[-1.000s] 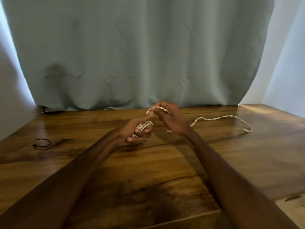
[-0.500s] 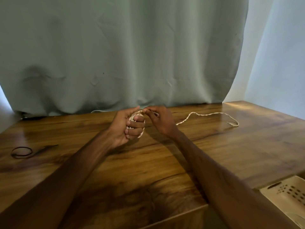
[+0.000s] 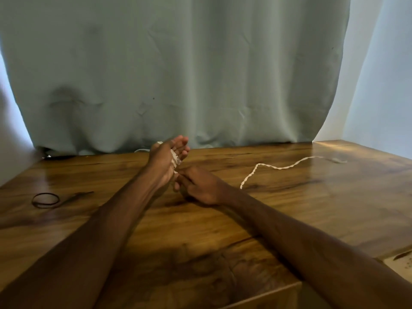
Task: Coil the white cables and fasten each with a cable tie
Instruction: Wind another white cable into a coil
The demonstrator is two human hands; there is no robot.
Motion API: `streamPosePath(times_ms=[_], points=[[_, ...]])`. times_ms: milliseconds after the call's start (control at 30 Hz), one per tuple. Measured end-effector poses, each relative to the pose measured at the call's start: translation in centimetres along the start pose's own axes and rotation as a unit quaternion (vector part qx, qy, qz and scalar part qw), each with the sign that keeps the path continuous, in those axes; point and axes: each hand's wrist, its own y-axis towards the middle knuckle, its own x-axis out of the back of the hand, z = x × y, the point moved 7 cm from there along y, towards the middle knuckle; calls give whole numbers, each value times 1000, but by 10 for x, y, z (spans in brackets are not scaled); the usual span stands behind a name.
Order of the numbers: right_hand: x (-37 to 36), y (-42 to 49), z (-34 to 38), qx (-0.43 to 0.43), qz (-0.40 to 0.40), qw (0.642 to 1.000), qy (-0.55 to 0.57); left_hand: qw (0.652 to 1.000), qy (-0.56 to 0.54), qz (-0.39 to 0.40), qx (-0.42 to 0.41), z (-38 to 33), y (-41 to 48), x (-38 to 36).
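Note:
My left hand (image 3: 163,162) is raised above the wooden table (image 3: 289,208) with its fingers stretched out. Turns of the white cable (image 3: 176,160) are wound around its palm. Just below it, my right hand (image 3: 199,186) pinches the cable where it leaves the coil. The loose tail of the cable (image 3: 278,167) snakes to the right across the table and ends near the far right (image 3: 337,161). A black cable tie (image 3: 45,200), looped into a ring, lies on the table at the left, away from both hands.
A grey-green curtain (image 3: 178,74) hangs along the table's back edge. A bit of another white cable (image 3: 141,150) shows at the curtain's foot behind my left hand. A pale perforated basket (image 3: 401,264) peeks in beyond the table's right front corner.
My left hand has opened from a curled grip and lifted with the coil around it. My right hand has dropped below it, pulling the cable's tail closer. The camera has swung left.

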Motion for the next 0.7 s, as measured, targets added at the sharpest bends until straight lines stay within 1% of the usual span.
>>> streamPosePath(times_ms=[133, 300, 500, 533, 600, 633, 700], points=[[6, -1, -8, 1, -16, 1000, -9, 999, -18, 29, -3, 0, -6, -15], [17, -2, -17, -4, -28, 998, -52, 996, -48, 74, 11, -3, -8, -21], [22, -6, -33, -52, -27, 998, -6, 988, -95, 105, 65, -7, -14, -28], [25, -6, -38, -62, -32, 998, -7, 986, -94, 118, 69, -8, -16, -32], [28, -9, -43, -70, -33, 997, -14, 988, -49, 136, 56, -6, -22, -37], [29, -11, -42, -68, -29, 997, -19, 989, -26, 137, 45, -4, -24, -38], [27, -14, -34, -57, -16, 998, -13, 993, -14, 117, 29, -1, -20, -33]])
